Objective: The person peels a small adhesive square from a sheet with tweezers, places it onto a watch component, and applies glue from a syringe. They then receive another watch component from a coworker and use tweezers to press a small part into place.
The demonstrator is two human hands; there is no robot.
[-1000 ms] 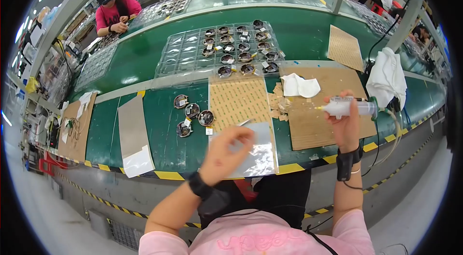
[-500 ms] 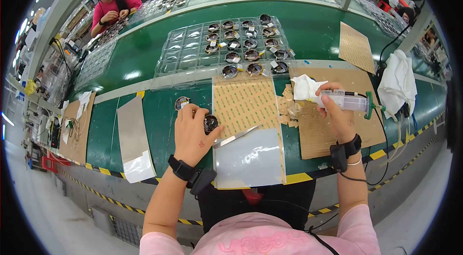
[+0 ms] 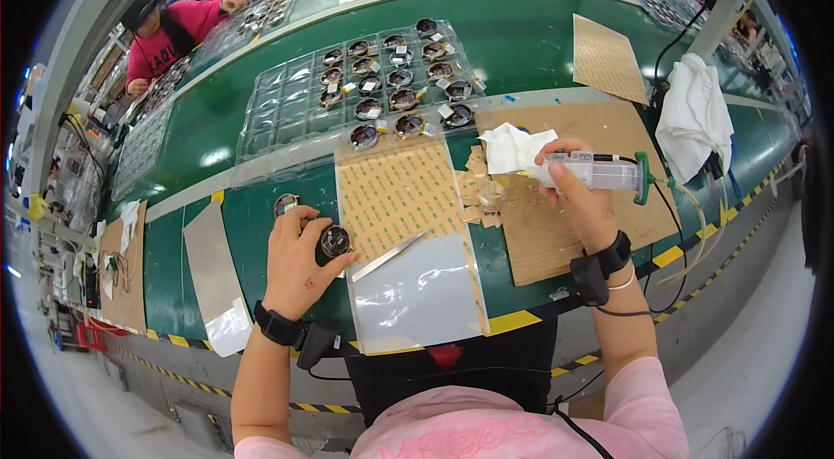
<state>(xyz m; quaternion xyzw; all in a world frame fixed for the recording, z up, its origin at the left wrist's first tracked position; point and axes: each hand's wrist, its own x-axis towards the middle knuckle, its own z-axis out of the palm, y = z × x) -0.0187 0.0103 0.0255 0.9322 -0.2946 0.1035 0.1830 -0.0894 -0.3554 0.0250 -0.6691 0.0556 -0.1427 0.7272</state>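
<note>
Disc [image 3: 335, 241] is at the left edge of the patterned sheet [image 3: 391, 185]; whether it rests on the table [image 3: 248, 237] or is lifted, I cannot tell. The left hand [image 3: 298, 264] curls around it, thumb near the rim, grip unclear. The right hand [image 3: 584, 203] is closed round a syringe [image 3: 599, 172], tip near the white cloth [image 3: 514, 148]. The step seems to be picking up the disc; next calls for a secure rim hold, syringe clear.

Read capitals [image 3: 160, 66] on magenta top [image 3: 158, 46] beyond left hand [image 3: 295, 266] | saw pink letters [image 3: 465, 440] on shirt [image 3: 486, 411] below | saw tiny print [image 3: 395, 177] on sheet [image 3: 401, 207] alongside
</note>
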